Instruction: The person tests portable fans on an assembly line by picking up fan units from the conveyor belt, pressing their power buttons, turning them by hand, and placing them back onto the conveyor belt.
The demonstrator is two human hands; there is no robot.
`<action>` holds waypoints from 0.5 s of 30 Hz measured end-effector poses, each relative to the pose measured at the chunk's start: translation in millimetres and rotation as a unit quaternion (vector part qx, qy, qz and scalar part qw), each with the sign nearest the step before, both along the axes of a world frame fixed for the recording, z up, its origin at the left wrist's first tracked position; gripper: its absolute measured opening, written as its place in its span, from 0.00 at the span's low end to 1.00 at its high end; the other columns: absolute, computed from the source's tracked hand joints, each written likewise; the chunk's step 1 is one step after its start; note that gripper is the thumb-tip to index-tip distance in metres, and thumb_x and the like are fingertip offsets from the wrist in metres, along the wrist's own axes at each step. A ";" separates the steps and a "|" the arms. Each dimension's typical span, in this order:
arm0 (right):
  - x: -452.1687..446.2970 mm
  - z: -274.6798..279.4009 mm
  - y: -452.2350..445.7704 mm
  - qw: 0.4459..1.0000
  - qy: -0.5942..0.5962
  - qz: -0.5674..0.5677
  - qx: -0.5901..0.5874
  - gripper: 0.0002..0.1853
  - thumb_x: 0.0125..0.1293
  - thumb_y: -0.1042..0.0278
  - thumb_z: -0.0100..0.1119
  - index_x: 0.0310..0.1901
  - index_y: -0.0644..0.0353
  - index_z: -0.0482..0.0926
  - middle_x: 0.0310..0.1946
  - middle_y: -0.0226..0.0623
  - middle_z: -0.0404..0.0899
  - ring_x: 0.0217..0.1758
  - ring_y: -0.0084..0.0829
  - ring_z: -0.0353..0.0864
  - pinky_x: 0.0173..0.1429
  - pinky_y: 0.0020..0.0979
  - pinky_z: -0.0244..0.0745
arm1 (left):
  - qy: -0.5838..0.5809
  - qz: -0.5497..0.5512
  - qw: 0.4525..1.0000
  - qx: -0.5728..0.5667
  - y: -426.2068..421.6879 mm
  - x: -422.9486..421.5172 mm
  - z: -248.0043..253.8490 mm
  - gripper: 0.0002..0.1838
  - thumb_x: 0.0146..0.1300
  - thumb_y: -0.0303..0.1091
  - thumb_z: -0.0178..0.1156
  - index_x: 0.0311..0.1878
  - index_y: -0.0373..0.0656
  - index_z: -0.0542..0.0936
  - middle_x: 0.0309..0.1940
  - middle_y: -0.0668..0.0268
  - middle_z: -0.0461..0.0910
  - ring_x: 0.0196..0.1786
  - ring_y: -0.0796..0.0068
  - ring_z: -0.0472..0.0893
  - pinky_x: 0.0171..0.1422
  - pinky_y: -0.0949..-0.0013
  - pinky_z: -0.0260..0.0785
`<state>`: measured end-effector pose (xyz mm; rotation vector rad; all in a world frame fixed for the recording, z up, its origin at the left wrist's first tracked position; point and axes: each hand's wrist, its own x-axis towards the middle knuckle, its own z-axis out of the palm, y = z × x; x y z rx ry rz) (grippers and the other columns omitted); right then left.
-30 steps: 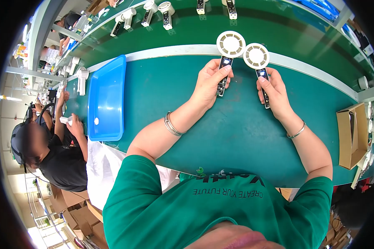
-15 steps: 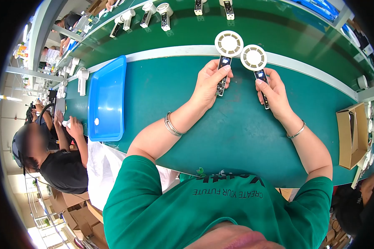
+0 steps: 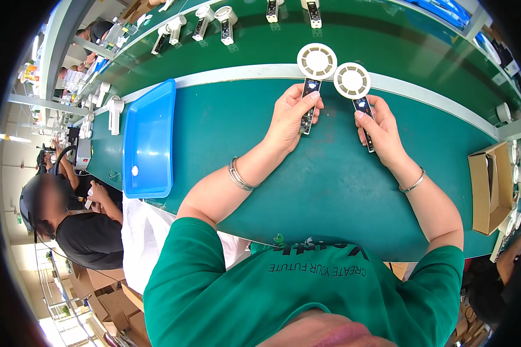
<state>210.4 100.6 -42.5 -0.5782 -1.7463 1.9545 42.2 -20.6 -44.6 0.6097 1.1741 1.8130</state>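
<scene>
My left hand (image 3: 291,115) is closed round the dark circuit-board handle of one device, whose round white slotted head (image 3: 317,61) points away from me. In my right hand (image 3: 381,128) is a second device of the same kind, gripped by its handle, with its white slotted head (image 3: 352,81) beside the first. A small light glows on each board near the thumbs. Both devices are held above the far part of the green table (image 3: 260,185), their heads nearly touching and overlapping the pale rail.
A blue tray (image 3: 150,144) with a small white piece lies at left. An open cardboard box (image 3: 479,191) is at right. Several similar devices stand on the far shelf, one of them here (image 3: 226,26). A co-worker (image 3: 90,237) sits at the left.
Both devices have shifted very slightly left, still in my hands. The co-worker at left has drawn their hands back from the table. At the lower right another person's arm has come into view.
</scene>
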 end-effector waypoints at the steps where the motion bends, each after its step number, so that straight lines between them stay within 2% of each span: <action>1: 0.0 -0.2 0.2 1.000 0.000 0.000 0.000 0.19 0.67 0.66 0.55 0.53 0.66 0.63 0.26 0.28 0.70 0.19 0.15 0.66 0.21 0.19 0.62 | -0.001 -0.001 1.000 0.001 0.1 0.0 0.0 0.14 0.63 0.37 0.61 0.46 0.40 0.72 0.30 0.67 0.77 0.29 0.84 0.75 0.32 0.79 0.70; 15: 0.8 0.9 0.4 1.000 0.000 0.002 -0.017 0.19 0.67 0.64 0.54 0.54 0.65 0.63 0.26 0.29 0.70 0.20 0.16 0.67 0.22 0.20 0.62 | 0.004 -0.001 1.000 -0.001 -0.1 1.0 1.6 0.16 0.63 0.36 0.61 0.48 0.39 0.72 0.30 0.66 0.77 0.29 0.84 0.75 0.32 0.79 0.70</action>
